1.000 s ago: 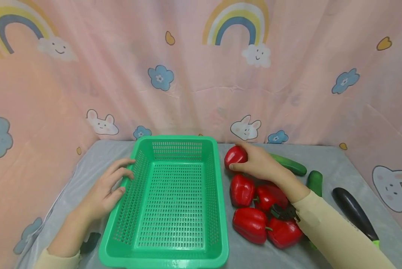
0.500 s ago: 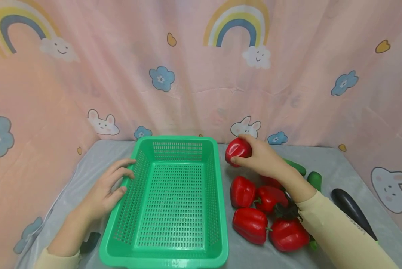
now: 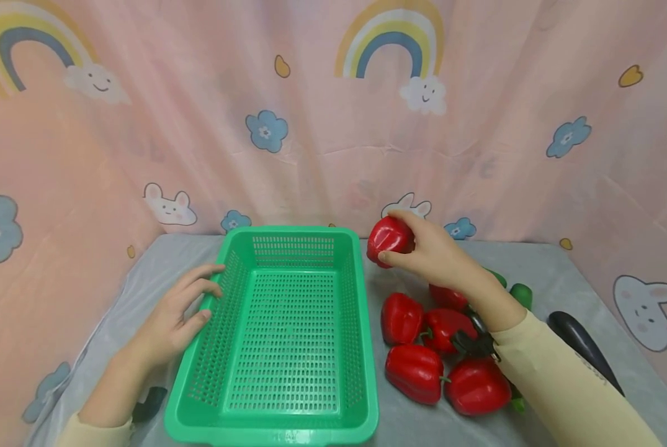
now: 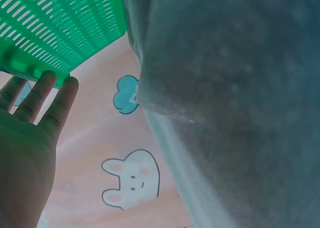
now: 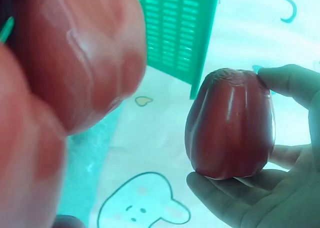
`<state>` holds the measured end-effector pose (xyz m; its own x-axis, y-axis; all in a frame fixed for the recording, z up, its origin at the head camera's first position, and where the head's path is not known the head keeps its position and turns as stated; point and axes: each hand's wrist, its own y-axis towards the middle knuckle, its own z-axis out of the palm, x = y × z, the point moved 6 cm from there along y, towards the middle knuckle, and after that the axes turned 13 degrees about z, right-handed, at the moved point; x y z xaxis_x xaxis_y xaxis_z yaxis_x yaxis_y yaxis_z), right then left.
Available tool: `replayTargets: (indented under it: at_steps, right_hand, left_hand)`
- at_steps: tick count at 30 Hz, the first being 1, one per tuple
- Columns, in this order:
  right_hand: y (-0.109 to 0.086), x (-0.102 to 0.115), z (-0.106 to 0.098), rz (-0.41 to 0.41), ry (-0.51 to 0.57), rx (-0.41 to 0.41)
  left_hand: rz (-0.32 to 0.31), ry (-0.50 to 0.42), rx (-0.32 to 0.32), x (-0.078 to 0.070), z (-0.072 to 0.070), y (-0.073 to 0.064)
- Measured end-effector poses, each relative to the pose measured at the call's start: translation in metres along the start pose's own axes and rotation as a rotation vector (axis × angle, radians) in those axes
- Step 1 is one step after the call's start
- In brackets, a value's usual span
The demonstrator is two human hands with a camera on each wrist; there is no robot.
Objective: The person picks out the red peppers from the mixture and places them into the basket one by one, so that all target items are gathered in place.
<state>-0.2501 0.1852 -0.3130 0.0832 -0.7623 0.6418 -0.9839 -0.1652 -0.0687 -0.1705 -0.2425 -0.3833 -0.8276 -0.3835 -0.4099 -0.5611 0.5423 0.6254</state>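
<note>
My right hand (image 3: 430, 251) grips a red bell pepper (image 3: 388, 241) between thumb and fingers, raised near the basket's far right corner. The right wrist view shows the same pepper (image 5: 231, 125) pinched end to end, with the thumb on one end and the fingers under the other. On the left, my left hand (image 3: 174, 316) rests its fingertips on the rim of the green plastic basket (image 3: 369, 347). Those fingers (image 4: 60, 105) look extended against the basket wall (image 4: 95, 35) in the left wrist view. No vegetables lie inside the basket.
Several red bell peppers (image 3: 414, 372) lie right of the basket, partly under my right forearm. Green cucumbers (image 3: 520, 296) and a dark eggplant (image 3: 584, 347) lie farther right. A grey cloth (image 3: 540, 261) covers the table; a pink patterned curtain (image 3: 322, 174) hangs behind.
My right hand has lifted the bell pepper up off the cloth, away from the other peppers, then shifted slightly left. The left hand and the basket have stayed put.
</note>
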Motion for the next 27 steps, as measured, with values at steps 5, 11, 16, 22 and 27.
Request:
replayTargets:
  at_steps: [5,11,16,22,27]
  right_hand:
    - [0.000,0.013,0.000,-0.053,-0.006,0.008]
    - [0.002,0.027,0.001,-0.088,-0.011,0.016]
    - [0.007,0.039,0.004,-0.123,-0.005,0.022]
    - [0.009,0.056,0.010,-0.189,0.035,0.039]
    - [0.012,0.067,0.014,-0.212,0.038,0.047]
  left_hand:
    - [-0.009,-0.004,0.002,0.002,0.000,-0.001]
    - [-0.010,-0.006,0.003,0.003,-0.001,-0.002]
    - [-0.012,-0.001,0.005,0.003,0.000,-0.002]
    - [-0.013,-0.002,0.005,0.002,0.000,-0.001]
    - [-0.018,0.003,0.005,0.002,0.001,-0.002]
